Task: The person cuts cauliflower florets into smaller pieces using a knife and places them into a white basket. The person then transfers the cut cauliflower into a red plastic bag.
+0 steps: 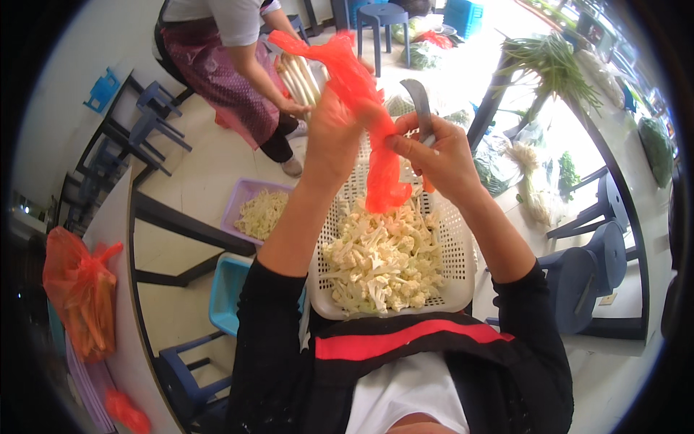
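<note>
My left hand (339,135), somewhat blurred, grips a red plastic bag (349,70) above a white perforated plastic basket (458,260). Part of the bag hangs down between my hands, over the basket. My right hand (436,146) holds a knife with a curved blade (418,97) pointing up, and its thumb and finger pinch the bag's edge. An orange piece, maybe the knife's handle, shows below that hand. Cut cauliflower florets (385,255) lie heaped in the near part of the basket, which rests in front of my body.
A person in a patterned apron (217,76) holds long white-stemmed vegetables (298,78) at the upper left. Left of the basket are a purple tub (233,217) of shredded vegetable and a blue basin (219,304). Stools (574,287) and bagged greens (490,163) stand at right.
</note>
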`<state>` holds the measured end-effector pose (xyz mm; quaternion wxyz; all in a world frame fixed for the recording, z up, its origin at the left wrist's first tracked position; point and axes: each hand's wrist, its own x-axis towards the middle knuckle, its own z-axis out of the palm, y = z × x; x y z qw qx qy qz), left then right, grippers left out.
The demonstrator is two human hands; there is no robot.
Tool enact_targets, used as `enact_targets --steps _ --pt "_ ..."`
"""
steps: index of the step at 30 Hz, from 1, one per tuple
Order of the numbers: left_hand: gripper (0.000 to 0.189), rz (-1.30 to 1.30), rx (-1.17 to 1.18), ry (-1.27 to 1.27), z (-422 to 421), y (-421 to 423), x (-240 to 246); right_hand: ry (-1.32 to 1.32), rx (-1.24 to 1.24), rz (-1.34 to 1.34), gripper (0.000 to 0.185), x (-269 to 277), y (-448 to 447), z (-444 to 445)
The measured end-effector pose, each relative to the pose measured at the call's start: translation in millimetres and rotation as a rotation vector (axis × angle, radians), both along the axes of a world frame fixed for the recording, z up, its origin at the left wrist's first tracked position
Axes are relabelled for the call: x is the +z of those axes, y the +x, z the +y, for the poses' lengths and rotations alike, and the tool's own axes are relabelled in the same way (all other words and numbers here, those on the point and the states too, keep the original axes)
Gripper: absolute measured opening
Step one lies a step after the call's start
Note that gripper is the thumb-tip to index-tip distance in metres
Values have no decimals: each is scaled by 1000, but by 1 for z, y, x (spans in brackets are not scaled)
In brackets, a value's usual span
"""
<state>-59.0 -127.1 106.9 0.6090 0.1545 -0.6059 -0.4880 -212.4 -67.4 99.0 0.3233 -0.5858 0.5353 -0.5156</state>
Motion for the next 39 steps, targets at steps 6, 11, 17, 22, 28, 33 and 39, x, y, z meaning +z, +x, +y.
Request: enact_targets --steps 6,11,17,22,28,33,39 --pt "22 -171 36 202 0 21 -13 -34 36 -649 14 9 -33 6" --pt "29 342 -230 320 -21 54 -25 -213 128 -883 4 0 -77 21" --pt "31 521 -335 231 -36 95 -17 -313 -205 -624 5 4 -131 29" --pt "20 33 41 -79 -18 61 -13 -91 -15 -513 15 -8 -145 39" --pt "45 -389 560 -1007 -7 11 52 -153 49 -445 14 -11 -131 21" --pt "59 -944 -36 -670 -7 -14 56 -206 49 -402 15 31 -107 -5" --pt "29 -237 27 427 -48 -25 11 -376 -484 479 42 48 -54 28"
